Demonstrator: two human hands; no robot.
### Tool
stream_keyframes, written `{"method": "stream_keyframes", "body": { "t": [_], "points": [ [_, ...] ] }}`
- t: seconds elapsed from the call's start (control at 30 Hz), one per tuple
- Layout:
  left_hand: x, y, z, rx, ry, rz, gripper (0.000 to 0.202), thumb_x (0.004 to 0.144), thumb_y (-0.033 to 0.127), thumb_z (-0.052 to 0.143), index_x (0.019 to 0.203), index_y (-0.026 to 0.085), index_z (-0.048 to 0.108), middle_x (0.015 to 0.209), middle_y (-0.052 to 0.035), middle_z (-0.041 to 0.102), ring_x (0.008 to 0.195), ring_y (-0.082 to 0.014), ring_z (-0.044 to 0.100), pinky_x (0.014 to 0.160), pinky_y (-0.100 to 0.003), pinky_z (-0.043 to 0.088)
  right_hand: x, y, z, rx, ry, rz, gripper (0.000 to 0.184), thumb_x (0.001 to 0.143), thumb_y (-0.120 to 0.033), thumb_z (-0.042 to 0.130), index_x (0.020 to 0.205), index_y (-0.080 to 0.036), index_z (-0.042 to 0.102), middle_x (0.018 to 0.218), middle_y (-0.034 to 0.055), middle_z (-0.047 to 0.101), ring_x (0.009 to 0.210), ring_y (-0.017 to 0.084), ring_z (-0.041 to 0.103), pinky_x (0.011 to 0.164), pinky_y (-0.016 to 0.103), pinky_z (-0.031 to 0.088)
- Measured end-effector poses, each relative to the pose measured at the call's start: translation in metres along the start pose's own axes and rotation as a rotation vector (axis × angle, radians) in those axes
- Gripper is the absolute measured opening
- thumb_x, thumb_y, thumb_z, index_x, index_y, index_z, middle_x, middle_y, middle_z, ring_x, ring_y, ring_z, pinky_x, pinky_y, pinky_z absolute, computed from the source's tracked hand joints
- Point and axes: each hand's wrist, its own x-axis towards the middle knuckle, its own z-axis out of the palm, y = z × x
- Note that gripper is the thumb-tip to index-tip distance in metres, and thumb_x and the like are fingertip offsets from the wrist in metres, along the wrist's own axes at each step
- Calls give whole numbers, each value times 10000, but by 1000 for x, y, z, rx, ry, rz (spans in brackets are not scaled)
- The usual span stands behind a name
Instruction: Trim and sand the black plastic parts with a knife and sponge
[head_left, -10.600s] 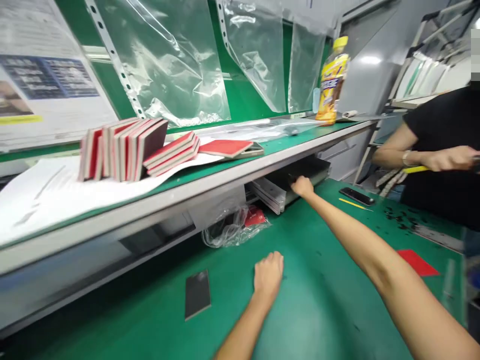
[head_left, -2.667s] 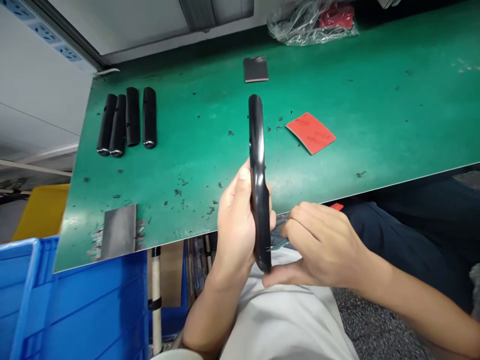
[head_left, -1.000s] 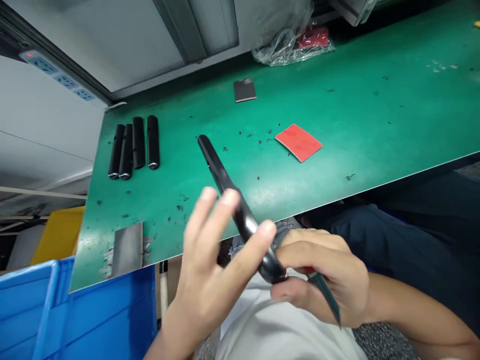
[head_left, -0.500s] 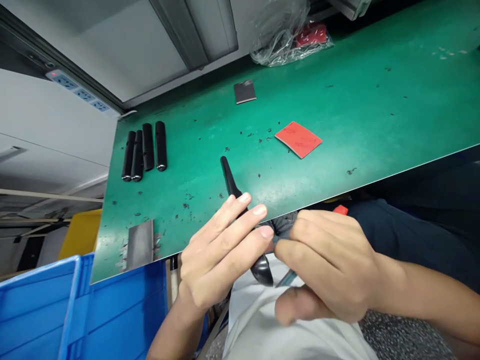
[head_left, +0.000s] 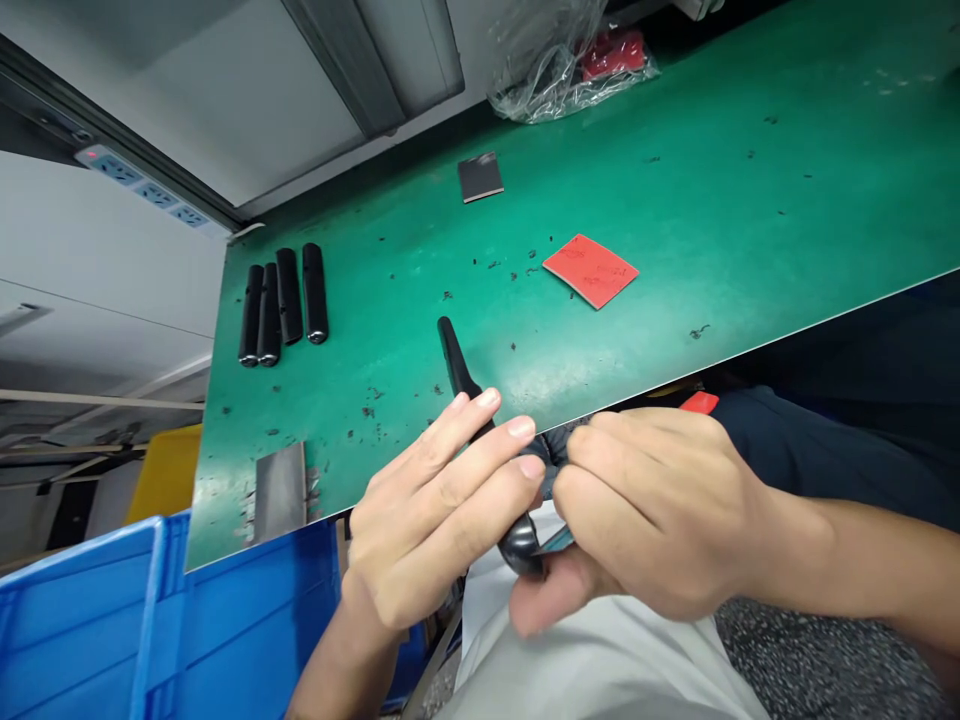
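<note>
a glossy black curved strip (head_left: 454, 362) is gripped near its lower end by the left hand (head_left: 427, 510), the fingers lightly fanned and curled around it, while its upper end points up toward the frame's centre, over the green bench mat (head_left: 720, 170). a slim greenish blade (head_left: 559, 541) is pinched between the pressed-together fingers and thumb of the right hand (head_left: 652, 510), close against the strip's lower end. a blue crate (head_left: 82, 630) is seen at lower left. four black bars (head_left: 282, 305) are lined up at the mat's left, a red sheet (head_left: 591, 271) lies mid-frame, and a dark pad (head_left: 480, 177) and a plastic bag (head_left: 562, 75) are seen further off, toward the top.
</note>
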Motion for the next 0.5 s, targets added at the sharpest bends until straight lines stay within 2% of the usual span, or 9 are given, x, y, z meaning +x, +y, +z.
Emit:
{"method": "stream_keyframes", "body": {
  "t": [0.17,0.33,0.4,0.5],
  "points": [
    [-1,-1,-1,-36,-12,22,270,1044,257,584,1262,228,741,1187,-70,805,1208,-298,730,1038,-494,622,2,0,-1,5,-8,-16,512,1043,-605,539,684,-244,490,568,-36,387,500,159,350,450,354,256],
    [-2,-1,-6,-109,-94,-61,335,1036,218,598,1355,254,695,1214,-56,797,1232,-292,718,1094,-505,584,3,0,-2,-9,16,-48,496,1044,-531,565,650,-251,456,553,-36,375,505,163,332,453,348,226],
    [0,-1,-6,-117,-94,-66,353,1015,198,635,1359,248,696,1197,-53,802,1209,-291,730,1090,-490,589,3,0,0,-17,24,-69,479,1024,-498,593,637,-251,459,551,-37,374,503,161,321,448,351,217],
    [4,5,-6,-101,-81,-50,368,1004,207,662,1370,221,694,1164,-55,807,1166,-282,748,1062,-462,607,3,-1,6,-52,118,-94,429,964,-474,658,642,-244,495,549,-41,379,487,155,294,442,358,194]
  ]
}}
